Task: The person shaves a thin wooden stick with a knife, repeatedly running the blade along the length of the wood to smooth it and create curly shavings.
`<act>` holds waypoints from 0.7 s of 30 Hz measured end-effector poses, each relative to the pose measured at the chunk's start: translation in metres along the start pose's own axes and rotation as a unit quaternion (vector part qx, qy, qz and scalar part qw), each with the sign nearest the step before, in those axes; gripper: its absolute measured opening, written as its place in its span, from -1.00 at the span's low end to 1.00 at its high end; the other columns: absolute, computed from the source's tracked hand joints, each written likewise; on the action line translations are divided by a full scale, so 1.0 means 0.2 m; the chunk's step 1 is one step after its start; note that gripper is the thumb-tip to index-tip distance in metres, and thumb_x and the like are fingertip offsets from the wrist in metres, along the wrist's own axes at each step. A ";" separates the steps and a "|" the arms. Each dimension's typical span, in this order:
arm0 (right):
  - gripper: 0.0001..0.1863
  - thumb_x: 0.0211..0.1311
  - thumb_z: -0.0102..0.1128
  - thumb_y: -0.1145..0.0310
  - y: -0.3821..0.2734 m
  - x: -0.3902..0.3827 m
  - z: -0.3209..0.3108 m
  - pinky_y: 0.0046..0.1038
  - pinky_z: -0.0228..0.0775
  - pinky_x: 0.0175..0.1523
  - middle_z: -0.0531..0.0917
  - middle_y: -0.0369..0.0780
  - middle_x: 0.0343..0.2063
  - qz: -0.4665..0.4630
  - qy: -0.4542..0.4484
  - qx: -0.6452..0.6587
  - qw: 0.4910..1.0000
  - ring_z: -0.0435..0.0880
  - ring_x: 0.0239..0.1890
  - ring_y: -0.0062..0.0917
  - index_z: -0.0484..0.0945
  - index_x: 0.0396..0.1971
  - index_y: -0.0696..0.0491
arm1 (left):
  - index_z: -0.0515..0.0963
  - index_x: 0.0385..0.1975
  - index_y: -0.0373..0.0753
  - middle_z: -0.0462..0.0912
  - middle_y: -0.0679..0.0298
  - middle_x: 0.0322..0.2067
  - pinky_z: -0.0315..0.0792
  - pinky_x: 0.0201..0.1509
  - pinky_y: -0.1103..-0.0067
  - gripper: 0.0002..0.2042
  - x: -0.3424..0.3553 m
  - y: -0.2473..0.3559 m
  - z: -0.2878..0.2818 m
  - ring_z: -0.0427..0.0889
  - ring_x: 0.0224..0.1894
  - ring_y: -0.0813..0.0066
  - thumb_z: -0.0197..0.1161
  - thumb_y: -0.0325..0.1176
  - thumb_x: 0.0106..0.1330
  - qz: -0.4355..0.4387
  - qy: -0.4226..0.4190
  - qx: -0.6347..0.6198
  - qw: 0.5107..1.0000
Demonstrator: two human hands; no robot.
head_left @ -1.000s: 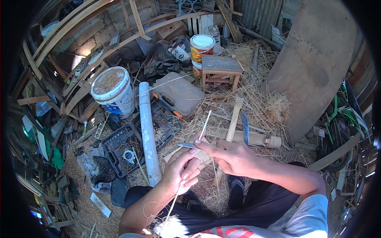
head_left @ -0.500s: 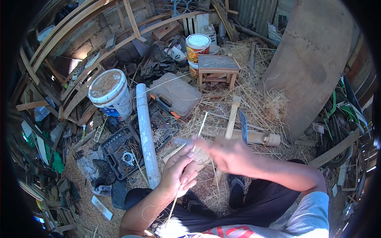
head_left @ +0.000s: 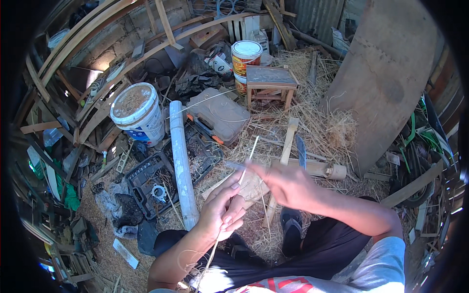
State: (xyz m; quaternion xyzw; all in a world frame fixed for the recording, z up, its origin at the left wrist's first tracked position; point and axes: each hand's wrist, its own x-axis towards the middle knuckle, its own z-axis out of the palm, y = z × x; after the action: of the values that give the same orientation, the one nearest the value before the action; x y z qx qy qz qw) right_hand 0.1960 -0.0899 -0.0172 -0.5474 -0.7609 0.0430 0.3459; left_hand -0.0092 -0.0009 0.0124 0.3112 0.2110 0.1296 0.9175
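My left hand (head_left: 225,207) is closed around a thin pale bamboo strip (head_left: 251,151), which slants up past my fingers and trails down toward my lap. My right hand (head_left: 288,184), smeared by motion, is closed just right of the strip's upper part. From its fingers a blurred bluish-grey knife blade (head_left: 235,165) points left across the strip; the handle is hidden in the hand. Thin curled shavings (head_left: 188,260) hang by my left forearm. Below both hands lies a flat piece of wood (head_left: 237,185) on the straw-strewn ground.
A dark long blade (head_left: 301,150) rests by a bamboo pole (head_left: 325,169) and a wooden slat (head_left: 289,139). On the left are a long whitish bamboo pole (head_left: 181,161), an open tool case (head_left: 146,183) and a white bucket (head_left: 151,122). A small wooden stool (head_left: 271,78) stands ahead.
My right hand has shifted slightly right and down along the strip, and the knife blade shows more clearly. My left hand keeps its hold, moving slightly right.
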 end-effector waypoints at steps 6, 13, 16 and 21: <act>-0.21 0.07 0.16 0.61 -0.05 -0.01 0.01 -0.45 0.44 -0.64 0.48 -0.22 -0.61 -0.024 -0.012 -0.079 0.997 0.47 -0.68 -0.56 0.25 0.37 -0.12 | 0.06 0.44 -0.04 0.10 0.52 -0.87 0.00 -0.89 0.78 -0.50 0.01 0.01 0.03 0.05 -0.91 0.76 -0.20 -0.34 0.49 -0.005 0.035 -0.004 0.999; -0.28 0.02 0.05 0.69 0.06 0.07 -0.04 -0.45 0.38 -0.48 0.43 -0.20 -0.59 0.079 0.109 0.064 0.989 0.45 -0.63 -0.53 0.39 0.29 -0.01 | 0.09 0.42 -0.04 0.12 0.52 -0.87 -0.01 -0.89 0.79 -0.51 0.01 0.01 0.04 0.05 -0.91 0.75 -0.21 -0.35 0.49 0.002 0.018 0.032 0.999; -0.24 -0.03 0.02 0.73 -0.02 0.00 -0.01 -0.47 0.37 -0.56 0.46 -0.22 -0.61 0.001 -0.006 -0.042 0.999 0.47 -0.63 -0.54 0.39 0.29 -0.03 | 0.09 0.42 -0.03 0.12 0.51 -0.87 0.00 -0.89 0.78 -0.52 0.01 0.02 0.01 0.07 -0.91 0.76 -0.23 -0.36 0.49 -0.020 0.054 -0.005 0.998; -0.22 -0.04 0.05 0.73 -0.02 0.01 0.00 -0.44 0.41 -0.58 0.49 -0.26 -0.62 0.015 0.034 0.006 0.999 0.45 -0.67 -0.54 0.38 0.30 -0.08 | 0.15 0.40 -0.02 0.13 0.49 -0.84 0.02 -0.87 0.81 -0.54 0.02 0.01 -0.04 0.03 -0.88 0.77 -0.20 -0.29 0.51 -0.014 -0.041 -0.040 0.998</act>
State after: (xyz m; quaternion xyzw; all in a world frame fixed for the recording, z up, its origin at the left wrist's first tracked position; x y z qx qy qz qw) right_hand 0.1926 -0.0898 -0.0150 -0.5575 -0.7403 0.0346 0.3741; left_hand -0.0100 0.0058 0.0072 0.2759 0.1723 0.1121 0.9390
